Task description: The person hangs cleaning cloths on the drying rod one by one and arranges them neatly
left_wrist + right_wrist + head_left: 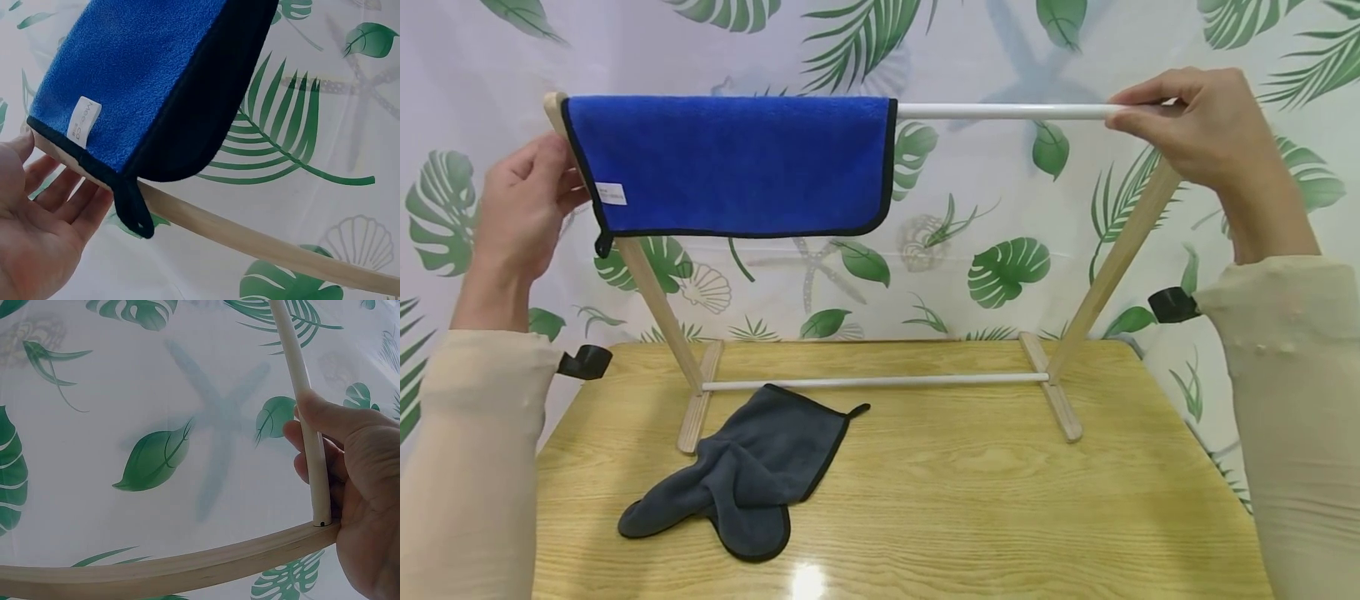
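Note:
A blue towel (730, 167) with black trim hangs folded over the top rod (1000, 111) of a wooden rack, against its left end. My left hand (523, 204) holds the rack's left post (206, 225) beside the towel's edge, thumb near the top and fingers partly behind the wood. The towel's white tag (84, 122) and black hanging loop (134, 209) show close to that hand. At the other end, my right hand (1210, 133) pinches the white top rod between thumb and fingers, just by the right post (250, 550).
A dark grey towel (775, 458) lies crumpled on the wooden table (1000, 517), its upper edge by the rack's lower white rod (880, 381). Two wooden feet support the rack. Behind it hangs a leaf-patterned sheet (955, 208).

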`<state>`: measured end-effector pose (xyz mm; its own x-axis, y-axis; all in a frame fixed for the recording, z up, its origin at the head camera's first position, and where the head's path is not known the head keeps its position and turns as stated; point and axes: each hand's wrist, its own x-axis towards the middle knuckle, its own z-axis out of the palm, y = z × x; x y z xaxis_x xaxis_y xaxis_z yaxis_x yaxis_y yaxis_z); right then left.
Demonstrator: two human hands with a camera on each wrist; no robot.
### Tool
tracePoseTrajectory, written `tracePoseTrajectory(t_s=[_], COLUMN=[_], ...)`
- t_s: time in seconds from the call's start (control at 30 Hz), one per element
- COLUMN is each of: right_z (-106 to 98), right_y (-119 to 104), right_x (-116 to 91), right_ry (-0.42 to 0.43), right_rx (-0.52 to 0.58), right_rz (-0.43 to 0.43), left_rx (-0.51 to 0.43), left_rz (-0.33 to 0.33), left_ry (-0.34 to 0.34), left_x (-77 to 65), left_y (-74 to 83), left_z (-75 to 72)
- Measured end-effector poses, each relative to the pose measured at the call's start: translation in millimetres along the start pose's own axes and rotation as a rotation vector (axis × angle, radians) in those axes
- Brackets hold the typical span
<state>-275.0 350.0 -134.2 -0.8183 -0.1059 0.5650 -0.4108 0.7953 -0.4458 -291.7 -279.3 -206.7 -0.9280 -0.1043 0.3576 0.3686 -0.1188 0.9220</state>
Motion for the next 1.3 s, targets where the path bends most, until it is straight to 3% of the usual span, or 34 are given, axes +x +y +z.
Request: tracePoseTrajectory(t_s=[0.3, 0.73, 0.97, 1.13, 1.23, 1.3], right_z=[1, -1, 2, 6, 10, 14], right_y=[0, 2, 3, 5, 5, 3], right_x=[1, 1, 1, -3, -9, -14], right_ry=[0.005, 0.007, 0.045, 0.13, 0.227, 0.292], right_rx=[0.015, -0.012, 0.034, -0.089, -0.18, -0.174], right_rz=[-0.001, -0.043, -0.075, -0.105, -0.207, -0.252], left_rx=[-0.031, 0.024, 0.042, 0.124, 0.139, 0.143], left_rz=[0.04, 0.017, 0.014, 0.015, 0.02, 0.022], left_ry=[0.031, -0.013, -0.037, -0.059, -0.079, -0.09], left_x=[7.8, 13.1, 12.9, 14.1, 15.4, 16.0], left_y=[10.7, 14.8, 17.6, 20.0, 20.6, 20.0], left_z=[3.5, -3.7, -7.8, -7.3, -5.1, -4.1])
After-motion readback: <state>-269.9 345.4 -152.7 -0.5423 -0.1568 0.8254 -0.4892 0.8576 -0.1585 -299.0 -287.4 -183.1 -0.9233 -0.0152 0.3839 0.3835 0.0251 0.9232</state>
